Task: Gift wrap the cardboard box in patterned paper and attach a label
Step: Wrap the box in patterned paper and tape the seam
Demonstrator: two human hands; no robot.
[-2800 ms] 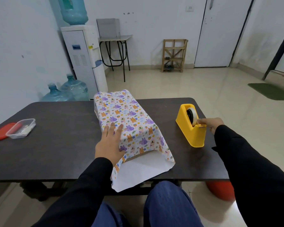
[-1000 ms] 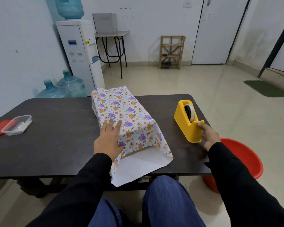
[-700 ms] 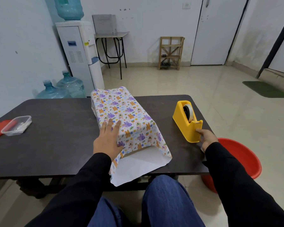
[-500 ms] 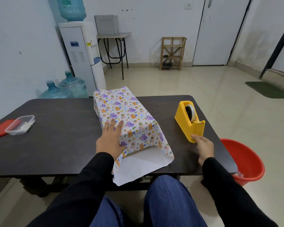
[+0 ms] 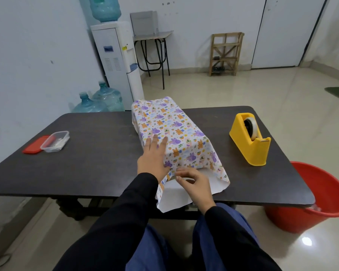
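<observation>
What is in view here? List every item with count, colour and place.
table: 1, dark brown, foreground.
patterned paper: 1 sheet, white with purple and orange print, wrapped parcel at table centre, near end open.
tape dispenser: 1, yellow, table right.
container: 1, clear, table left.
lid: 1, red, beside container.
bucket: 1, red, floor right of table.
water dispenser: 1, white, left wall.
water bottles: 3, blue, one atop dispenser, two on floor.
side table: 1, grey, far wall.
wooden rack: 1, brown, far wall.
left hand: 1, flat on paper.
right hand: 1, at paper's open near end.
</observation>
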